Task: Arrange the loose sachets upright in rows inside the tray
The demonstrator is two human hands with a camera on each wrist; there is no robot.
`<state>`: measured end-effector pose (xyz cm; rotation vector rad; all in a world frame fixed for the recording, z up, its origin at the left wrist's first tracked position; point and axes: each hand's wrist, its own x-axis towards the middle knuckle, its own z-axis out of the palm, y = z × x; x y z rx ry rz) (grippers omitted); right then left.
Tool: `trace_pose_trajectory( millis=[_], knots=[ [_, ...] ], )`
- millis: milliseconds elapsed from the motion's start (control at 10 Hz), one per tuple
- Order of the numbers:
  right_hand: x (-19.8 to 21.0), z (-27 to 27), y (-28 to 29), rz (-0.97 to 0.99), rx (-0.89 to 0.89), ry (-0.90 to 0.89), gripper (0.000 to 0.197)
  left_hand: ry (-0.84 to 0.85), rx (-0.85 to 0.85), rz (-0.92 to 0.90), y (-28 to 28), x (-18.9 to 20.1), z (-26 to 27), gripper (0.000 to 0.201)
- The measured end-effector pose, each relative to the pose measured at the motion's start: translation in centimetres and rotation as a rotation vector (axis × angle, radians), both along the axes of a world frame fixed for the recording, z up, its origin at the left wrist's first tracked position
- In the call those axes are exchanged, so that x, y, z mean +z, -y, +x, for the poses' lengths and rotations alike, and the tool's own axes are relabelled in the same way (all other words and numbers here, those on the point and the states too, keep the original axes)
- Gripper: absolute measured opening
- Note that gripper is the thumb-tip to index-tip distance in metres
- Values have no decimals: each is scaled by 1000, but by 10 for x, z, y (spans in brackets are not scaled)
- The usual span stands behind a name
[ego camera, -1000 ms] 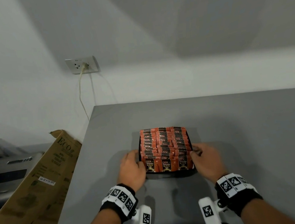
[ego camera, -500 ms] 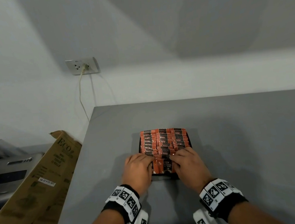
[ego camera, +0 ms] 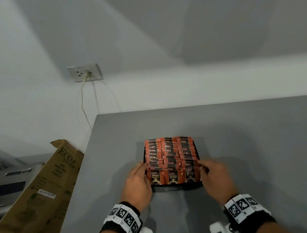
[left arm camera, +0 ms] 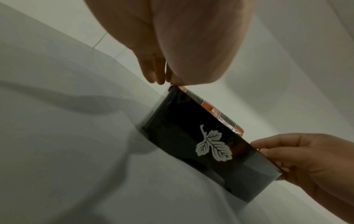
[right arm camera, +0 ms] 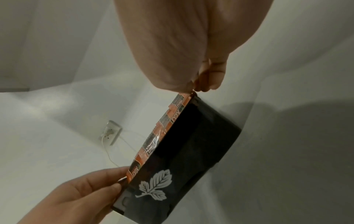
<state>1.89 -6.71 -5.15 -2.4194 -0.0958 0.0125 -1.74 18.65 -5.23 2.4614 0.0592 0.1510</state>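
Observation:
A black tray (ego camera: 176, 187) with a white leaf print stands on the grey table (ego camera: 258, 142), packed with orange-and-black sachets (ego camera: 169, 153) upright in three rows. My left hand (ego camera: 142, 171) is at the tray's front left corner, its fingertips pinching the rim there. My right hand (ego camera: 203, 166) is at the front right corner with curled fingers on that rim. The left wrist view shows my left hand (left arm camera: 166, 78) on the top corner of the tray (left arm camera: 191, 136). In the right wrist view my right hand (right arm camera: 199, 84) pinches the rim of the tray (right arm camera: 201, 144) beside the sachets (right arm camera: 164, 124).
A brown cardboard box (ego camera: 41, 188) leans beside the table's left edge, with a grey machine (ego camera: 2, 183) behind it. A wall socket (ego camera: 84, 73) with a plugged-in cable is on the white wall behind the table.
Half a second ago both hands lay over the front row of sachets. They have moved apart to the tray's front corners, and the front row shows again.

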Motion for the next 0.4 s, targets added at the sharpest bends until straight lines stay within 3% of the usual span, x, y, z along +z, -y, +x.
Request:
trace_pose_trajectory(
  millis=[300,400],
  knots=[
    [10,1,-4,55,-47,-105,27,-27,-16,-13,-2,-9,2,47],
    [14,-8,0,62,-45,-126,28,-74,71,-47,-1,4,-9,48]
  ],
)
